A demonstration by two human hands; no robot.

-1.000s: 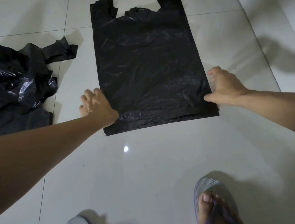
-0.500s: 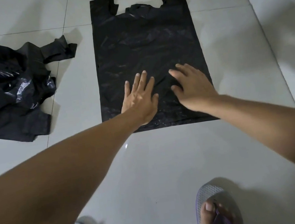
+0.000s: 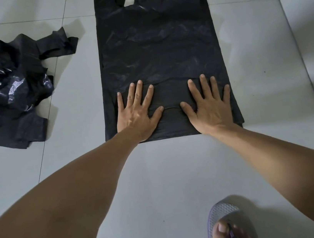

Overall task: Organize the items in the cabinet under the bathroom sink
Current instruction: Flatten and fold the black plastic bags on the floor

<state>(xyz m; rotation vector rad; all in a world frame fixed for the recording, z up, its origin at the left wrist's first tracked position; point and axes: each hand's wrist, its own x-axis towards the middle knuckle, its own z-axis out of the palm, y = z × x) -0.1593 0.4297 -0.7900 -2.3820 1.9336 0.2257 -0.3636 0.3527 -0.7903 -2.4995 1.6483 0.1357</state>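
Note:
A black plastic carrier bag (image 3: pixel 157 44) lies spread flat on the pale tiled floor, its two handles pointing away from me. My left hand (image 3: pixel 137 113) rests palm down on the bag's lower left part, fingers spread. My right hand (image 3: pixel 209 104) lies palm down on the lower right part, fingers spread too. Both palms press on the plastic near its bottom edge and grip nothing. A slight crease runs across the bag just beyond my fingertips.
A crumpled heap of black plastic bags (image 3: pixel 0 88) lies on the floor to the left, apart from the flat bag. My right foot in a grey and purple flip-flop (image 3: pixel 227 228) stands at the bottom edge. A wall base runs along the right.
Both hands went from the bag's side edges to its middle, then spread apart over the lower part with fingers splayed flat. The camera has come closer to the floor.

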